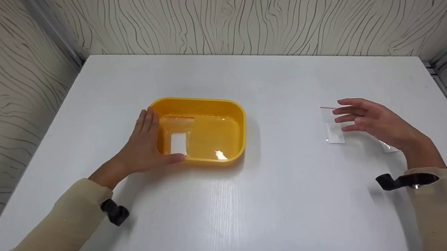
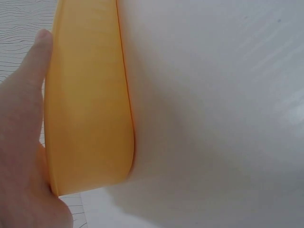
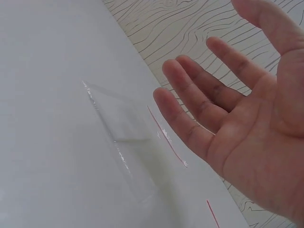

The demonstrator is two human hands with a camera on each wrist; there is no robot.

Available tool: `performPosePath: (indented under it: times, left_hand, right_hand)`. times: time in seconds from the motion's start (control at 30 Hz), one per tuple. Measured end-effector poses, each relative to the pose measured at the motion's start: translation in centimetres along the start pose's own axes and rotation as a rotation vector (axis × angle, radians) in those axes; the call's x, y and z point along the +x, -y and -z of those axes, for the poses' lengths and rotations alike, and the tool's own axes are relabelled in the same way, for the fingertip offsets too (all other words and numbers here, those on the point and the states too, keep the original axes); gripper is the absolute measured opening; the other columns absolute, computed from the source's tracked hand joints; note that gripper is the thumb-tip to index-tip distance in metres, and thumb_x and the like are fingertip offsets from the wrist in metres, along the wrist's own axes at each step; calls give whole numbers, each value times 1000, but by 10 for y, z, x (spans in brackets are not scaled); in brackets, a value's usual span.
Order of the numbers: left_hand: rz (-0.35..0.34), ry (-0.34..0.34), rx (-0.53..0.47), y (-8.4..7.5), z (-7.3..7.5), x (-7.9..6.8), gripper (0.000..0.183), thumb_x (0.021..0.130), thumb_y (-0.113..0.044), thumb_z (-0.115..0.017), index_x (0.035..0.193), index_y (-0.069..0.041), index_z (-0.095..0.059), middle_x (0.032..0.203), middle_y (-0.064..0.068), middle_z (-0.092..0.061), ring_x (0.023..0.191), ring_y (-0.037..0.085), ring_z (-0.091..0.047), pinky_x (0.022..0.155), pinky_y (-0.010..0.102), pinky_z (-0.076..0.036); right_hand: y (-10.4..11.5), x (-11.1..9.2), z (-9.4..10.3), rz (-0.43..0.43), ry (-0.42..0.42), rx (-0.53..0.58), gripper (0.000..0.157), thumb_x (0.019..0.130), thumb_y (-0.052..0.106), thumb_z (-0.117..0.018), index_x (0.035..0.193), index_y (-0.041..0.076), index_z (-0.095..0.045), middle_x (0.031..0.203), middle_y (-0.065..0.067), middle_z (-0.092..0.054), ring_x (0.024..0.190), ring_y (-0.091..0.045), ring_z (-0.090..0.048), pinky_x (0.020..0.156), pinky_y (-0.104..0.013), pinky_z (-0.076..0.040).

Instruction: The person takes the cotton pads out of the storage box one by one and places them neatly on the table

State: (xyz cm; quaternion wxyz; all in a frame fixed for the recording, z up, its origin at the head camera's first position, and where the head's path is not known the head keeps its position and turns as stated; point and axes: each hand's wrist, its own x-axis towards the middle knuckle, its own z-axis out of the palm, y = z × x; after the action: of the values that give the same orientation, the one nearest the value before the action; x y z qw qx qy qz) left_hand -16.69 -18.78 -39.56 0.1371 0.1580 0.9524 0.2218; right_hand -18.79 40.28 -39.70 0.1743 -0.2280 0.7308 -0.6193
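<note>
A yellow plastic tub (image 1: pixel 214 136) stands on the table, and inside it at the left lies a clear zip bag (image 1: pixel 178 144) with a white piece in it. My left hand (image 1: pixel 139 150) grips the tub's left end, thumb along the near rim and fingers at the far left corner. My right hand (image 1: pixel 379 123) hovers with spread, slightly bent fingers and nothing in them. Beside its fingertips lies another clear zip bag (image 1: pixel 334 133), with a red seal line and a white piece inside. A further bag (image 1: pixel 388 147) is mostly hidden beneath the right hand.
The white table (image 1: pixel 222 209) runs back to a wood-patterned panel (image 1: pixel 219 18). Similar panels stand at the left and right sides. A black strap (image 1: pixel 415 181) sits on the right wrist, and another black fitting (image 1: pixel 114 212) on the left.
</note>
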Motion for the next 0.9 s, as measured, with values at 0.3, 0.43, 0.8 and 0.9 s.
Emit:
performPosePath:
  times: [0.3, 0.43, 0.8, 0.9]
  left_hand:
    - [9, 3, 1, 0, 0, 1, 143, 76, -79, -68, 157, 6, 13, 166, 19, 22, 153, 36, 22, 124, 55, 1]
    - [8, 3, 3, 0, 0, 1, 143, 76, -79, -68, 157, 6, 13, 166, 20, 22, 153, 36, 22, 124, 55, 1]
    - [2, -4, -1, -1, 0, -1, 141, 77, -77, -69, 157, 8, 12, 165, 22, 21, 153, 37, 21, 124, 55, 0]
    - [-2, -7, 2, -1, 0, -1, 141, 78, -77, -69, 157, 7, 12, 166, 22, 21, 153, 37, 21, 124, 55, 0]
  right_hand:
    - [1, 5, -3, 9, 5, 55, 53, 103, -11, -36, 155, -4, -32, 144, -13, -51, 129, -21, -56, 101, -35, -53]
    - [1, 9, -6, 12, 4, 77, 52, 103, -10, -37, 155, -4, -33, 144, -13, -52, 129, -23, -56, 100, -36, -53]
    - [0, 23, -7, 129, 149, 192, 58, 100, -16, -30, 156, 1, -35, 147, -18, -53, 132, -25, -56, 102, -35, -52]
    - [1, 26, -9, 132, 154, 197, 57, 101, -14, -30, 156, 0, -34, 146, -18, -53, 132, -25, -55, 103, -36, -52]
